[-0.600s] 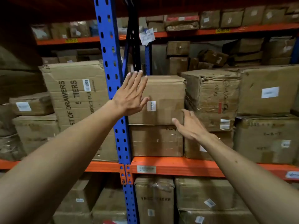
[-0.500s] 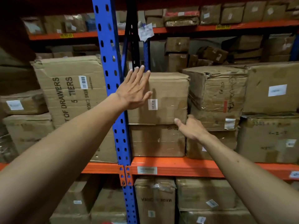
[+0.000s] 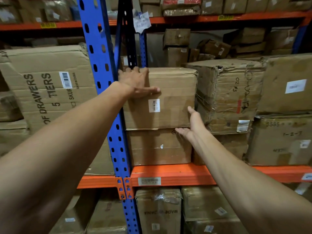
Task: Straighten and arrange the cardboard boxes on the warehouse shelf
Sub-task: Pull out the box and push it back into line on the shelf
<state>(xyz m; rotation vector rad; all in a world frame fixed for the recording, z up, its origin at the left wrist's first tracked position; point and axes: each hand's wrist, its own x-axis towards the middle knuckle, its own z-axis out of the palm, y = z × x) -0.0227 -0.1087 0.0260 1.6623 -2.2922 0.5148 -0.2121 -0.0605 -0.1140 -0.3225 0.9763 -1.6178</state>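
Observation:
A brown cardboard box with a white barcode label sits on top of a second box on the orange shelf beam. My left hand grips the upper box at its top left corner, fingers curled over the top edge and thumb flat on the front. My right hand is at the box's lower right corner, palm up, with fingers reaching into the gap beside the box and the thumb along its right edge.
A blue perforated upright stands just left of the box, close to my left forearm. A torn taped box presses against the right side. A large "OF DRAWERS" carton fills the left bay. More boxes sit below and above.
My left hand went from flat and open against the front to gripping the top left corner. My right hand turned palm up at the lower right corner. The view moved closer.

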